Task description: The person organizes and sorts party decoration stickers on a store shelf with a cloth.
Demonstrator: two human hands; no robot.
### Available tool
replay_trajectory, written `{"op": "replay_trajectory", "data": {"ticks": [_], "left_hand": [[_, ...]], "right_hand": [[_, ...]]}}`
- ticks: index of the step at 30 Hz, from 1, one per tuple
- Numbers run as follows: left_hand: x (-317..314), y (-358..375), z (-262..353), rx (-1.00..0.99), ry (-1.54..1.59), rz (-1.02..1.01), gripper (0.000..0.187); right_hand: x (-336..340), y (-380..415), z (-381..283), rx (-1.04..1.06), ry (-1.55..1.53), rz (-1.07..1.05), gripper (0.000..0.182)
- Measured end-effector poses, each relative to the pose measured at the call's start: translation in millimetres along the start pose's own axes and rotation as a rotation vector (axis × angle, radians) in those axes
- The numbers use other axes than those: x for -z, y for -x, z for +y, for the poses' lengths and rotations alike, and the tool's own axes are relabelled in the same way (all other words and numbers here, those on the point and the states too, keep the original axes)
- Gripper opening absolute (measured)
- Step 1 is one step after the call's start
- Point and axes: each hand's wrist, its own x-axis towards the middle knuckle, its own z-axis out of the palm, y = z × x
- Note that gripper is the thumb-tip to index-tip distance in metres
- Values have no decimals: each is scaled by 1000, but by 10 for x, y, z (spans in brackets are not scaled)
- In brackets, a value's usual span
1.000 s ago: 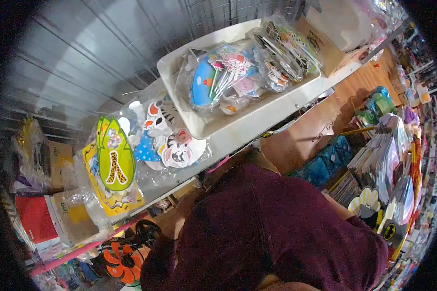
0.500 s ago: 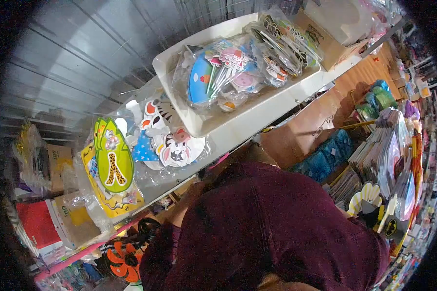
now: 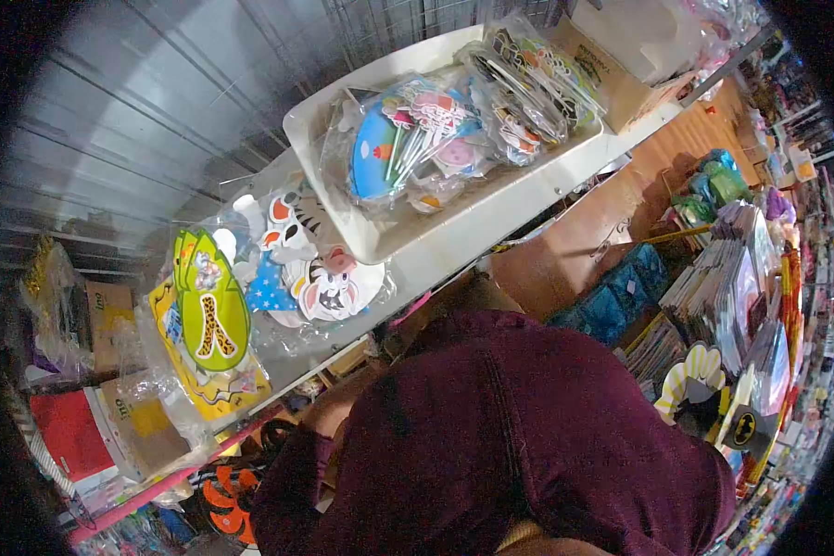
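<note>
Neither of my hands shows; a maroon garment (image 3: 500,417) fills the lower middle and hides much of what lies beneath. Some bare skin (image 3: 334,408) shows at the garment's left edge, beside the shelf, with no fingers visible. Closest above it, on the shelf, lie bagged animal cut-outs (image 3: 338,292), one with a zebra-like face. Left of these is a green leaf-shaped cut-out pack (image 3: 215,320) with a leopard-print figure, lying over a yellow sheet (image 3: 190,371). A white plastic tray (image 3: 380,243) holds bagged paper decorations on sticks (image 3: 426,134).
A cardboard box (image 3: 612,69) stands beyond the tray. Boxes (image 3: 144,417) and a red item (image 3: 65,431) sit at the shelf's left end. Blue wrapped bundles (image 3: 612,292) and stacked flat packs (image 3: 713,278) are on the right. An orange-and-black item (image 3: 227,500) is below the shelf.
The view has shifted slightly, so the tray and shelf items appear a little further left. The garment has moved slightly left, and more of the yellow-white striped item at right shows.
</note>
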Motion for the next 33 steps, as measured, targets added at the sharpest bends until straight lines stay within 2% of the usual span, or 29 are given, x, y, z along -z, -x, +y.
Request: {"op": "replay_trajectory", "data": {"ticks": [2,3,5,6,8,11,12,13,14,16,19,21,22,24,25,27,31,33], "left_hand": [[-55,141,-74,42,29,-15,18],[-104,222,-119,64,46,-24,18],[-260,403,-201,124,116,-33,19],[-323,475,-223,149,130,-43,19],[-490,661,-286,213,184,-52,19],[-729,847,-340,289,262,-48,19],[-810,908,-337,310,285,-42,19],[-905,958,-337,330,308,-37,19],[-983,998,-325,348,331,-34,19],[-1141,1073,-336,379,367,-29,20],[-1262,1121,-300,401,387,-26,20],[-1325,1126,-288,403,408,-27,20],[-1309,1118,-283,399,407,-29,20],[-1276,1104,-265,384,386,-36,21],[-1225,1090,-246,371,370,-40,21],[-1034,1035,-210,324,332,-56,21],[-357,758,-7,131,180,-89,21],[-24,594,161,5,101,-49,22]], "right_hand": [[145,-126,-268,69,222,34,19],[171,-224,-265,73,224,32,19],[246,-439,-358,172,440,-161,19],[351,-517,-478,173,442,-164,19],[725,-692,-1246,229,268,-233,25],[871,-965,-1577,316,425,-358,27],[889,-1077,-1801,225,610,-490,23],[877,-1183,-1847,237,617,-493,23],[857,-1270,-1859,452,569,-466,21],[780,-1442,-1900,666,515,-439,18],[586,-1735,-2129,731,652,-497,19],[484,-1884,-2400,676,706,-636,19],[467,-1919,-2572,675,705,-633,19],[483,-1949,-2871,733,924,-661,19],[396,-1987,-2667,736,921,-660,19],[191,-2108,-2085,821,500,-592,23],[437,-1815,-2581,780,596,-560,25],[531,-1798,-2682,738,427,-495,20]]}}
